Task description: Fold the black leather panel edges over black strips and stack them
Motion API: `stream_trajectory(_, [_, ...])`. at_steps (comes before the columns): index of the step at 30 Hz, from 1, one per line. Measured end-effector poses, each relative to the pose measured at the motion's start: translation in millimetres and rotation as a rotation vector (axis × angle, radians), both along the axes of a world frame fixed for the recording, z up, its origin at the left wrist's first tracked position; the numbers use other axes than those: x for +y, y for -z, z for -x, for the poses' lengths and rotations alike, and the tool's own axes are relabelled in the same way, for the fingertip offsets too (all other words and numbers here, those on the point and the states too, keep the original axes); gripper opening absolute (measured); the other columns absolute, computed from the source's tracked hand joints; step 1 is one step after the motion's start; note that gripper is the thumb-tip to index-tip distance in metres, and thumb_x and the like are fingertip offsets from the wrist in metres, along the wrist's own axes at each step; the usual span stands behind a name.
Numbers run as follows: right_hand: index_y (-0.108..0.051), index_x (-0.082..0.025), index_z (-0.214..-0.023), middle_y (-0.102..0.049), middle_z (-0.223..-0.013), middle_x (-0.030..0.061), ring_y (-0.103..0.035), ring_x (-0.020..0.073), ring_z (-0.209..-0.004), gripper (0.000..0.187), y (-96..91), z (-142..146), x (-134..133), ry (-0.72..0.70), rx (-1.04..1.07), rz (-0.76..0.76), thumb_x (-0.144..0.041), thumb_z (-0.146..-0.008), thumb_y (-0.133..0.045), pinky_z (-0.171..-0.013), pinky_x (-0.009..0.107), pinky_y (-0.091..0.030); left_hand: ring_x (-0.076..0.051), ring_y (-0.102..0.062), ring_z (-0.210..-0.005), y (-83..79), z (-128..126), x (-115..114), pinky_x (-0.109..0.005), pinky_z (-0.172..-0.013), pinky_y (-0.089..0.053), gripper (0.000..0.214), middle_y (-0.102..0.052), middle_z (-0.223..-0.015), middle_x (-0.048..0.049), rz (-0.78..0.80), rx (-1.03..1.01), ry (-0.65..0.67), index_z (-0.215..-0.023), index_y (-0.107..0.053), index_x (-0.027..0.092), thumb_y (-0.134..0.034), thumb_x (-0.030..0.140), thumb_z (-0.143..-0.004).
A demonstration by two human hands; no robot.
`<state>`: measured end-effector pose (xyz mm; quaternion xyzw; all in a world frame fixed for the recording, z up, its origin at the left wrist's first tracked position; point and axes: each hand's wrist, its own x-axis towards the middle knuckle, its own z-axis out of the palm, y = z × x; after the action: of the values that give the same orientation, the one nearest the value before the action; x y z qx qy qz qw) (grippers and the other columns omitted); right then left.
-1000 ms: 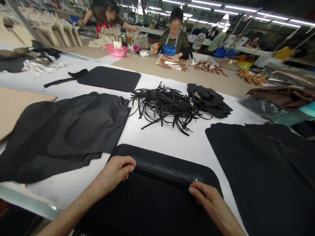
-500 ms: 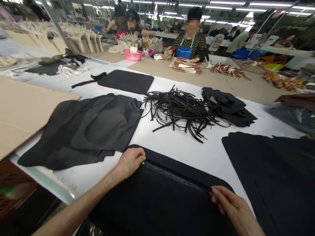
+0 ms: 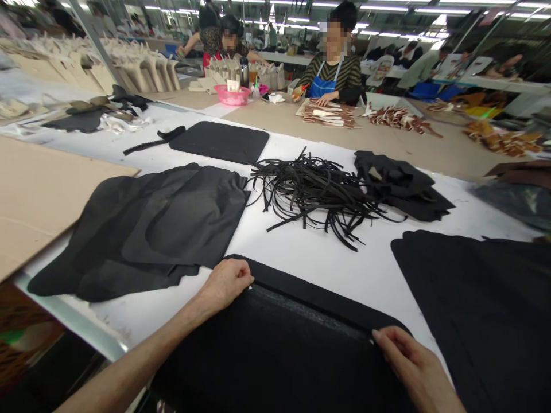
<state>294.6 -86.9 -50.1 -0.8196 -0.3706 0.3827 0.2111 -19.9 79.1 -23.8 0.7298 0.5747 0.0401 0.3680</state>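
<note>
A black rounded panel [image 3: 310, 293] lies at the near edge of the white table [image 3: 301, 252]. On top of it lies a second black sheet [image 3: 279, 355]. My left hand [image 3: 226, 282] pinches that sheet's upper left corner, fingers curled closed. At the upper right corner my right hand [image 3: 408, 358] grips the same sheet's edge with bent fingers. Beyond them a tangle of thin black strips [image 3: 314, 192] rests in the middle of the table.
A pile of black cut pieces [image 3: 146, 229] lies at left, a black sheet stack [image 3: 477, 298] at right, folded black cloth [image 3: 400, 183] and a black pad [image 3: 219, 140] farther back. Brown cardboard [image 3: 47, 189] covers the left. Two people work at the far table [image 3: 400, 143].
The view swung left and slightly down. Both hands kept their hold on the top sheet's corners, and its upper edge now sits a little lower on the panel beneath.
</note>
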Motion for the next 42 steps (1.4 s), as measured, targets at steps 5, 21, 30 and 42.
stream_trajectory(5, [-0.053, -0.022, -0.068, -0.042, -0.060, -0.0006, -0.042, 0.0178, -0.060, 0.045, -2.2, 0, 3, -0.025, -0.004, -0.030, -0.065, -0.072, -0.044, -0.054, 0.028, -0.034, -0.014, -0.047, -0.055, -3.0, -1, 2, -0.025, -0.054, -0.029, 0.014, -0.051, -0.055, 0.0032, -0.003, 0.015, 0.054, -0.062, -0.055, 0.018, -0.048, 0.019, -0.075])
stream_trajectory(21, [-0.048, -0.022, -0.063, -0.037, -0.056, -0.0028, -0.036, 0.0154, -0.055, 0.040, -14.3, 11, 8, 0.023, -0.065, -0.050, -0.060, -0.074, -0.044, -0.051, 0.027, -0.027, -0.017, -0.051, -0.062, 6.4, -2, 1, -0.026, -0.056, -0.028, 0.015, -0.053, -0.059, 0.0025, -0.076, 0.145, 0.134, -0.063, -0.046, 0.021, -0.047, 0.023, -0.078])
stream_trajectory(30, [-0.045, -0.022, -0.063, -0.036, -0.053, -0.0046, -0.035, 0.0138, -0.052, 0.034, -1.8, 15, 5, 0.035, -0.200, -0.077, -0.050, -0.082, -0.042, -0.050, 0.027, -0.024, -0.019, -0.058, -0.068, 1.1, -6, -17, -0.028, -0.055, -0.031, 0.018, -0.061, -0.077, -0.0016, -0.260, 0.424, 0.259, -0.088, -0.050, 0.022, -0.032, 0.026, -0.091])
stream_trajectory(42, [-0.042, -0.021, -0.064, -0.042, -0.055, -0.0043, -0.040, 0.0127, -0.054, 0.024, -5.5, 19, 6, 0.037, -0.319, -0.086, -0.032, -0.085, -0.040, -0.051, 0.027, -0.022, -0.025, -0.059, -0.093, 32.9, 3, -33, -0.036, -0.082, -0.050, 0.046, -0.064, -0.102, -0.0126, -0.808, 0.274, 0.592, -0.100, -0.066, 0.011, -0.031, -0.002, -0.074])
